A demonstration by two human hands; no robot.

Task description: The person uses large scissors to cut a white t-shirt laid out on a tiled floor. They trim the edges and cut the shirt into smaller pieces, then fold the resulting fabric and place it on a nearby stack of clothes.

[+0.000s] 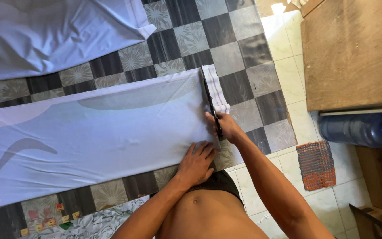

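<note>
A long strip of white fabric (93, 132) with grey curved shapes lies flat on a checkered floor mat (239, 53). My right hand (226, 127) grips large black scissors (210, 102), whose blades point away from me along the fabric's right end. A narrow cut strip (215, 86) lies just right of the blades. My left hand (196, 163) presses flat on the fabric's near right corner, fingers spread, beside the scissors.
Another white fabric sheet (45, 31) lies at the top left. A wooden table (354, 48) stands at the right, with a blue water jug (359, 129) under it and a woven mat (316, 164) on the tiled floor. Small coloured pieces (45, 219) lie at the bottom left.
</note>
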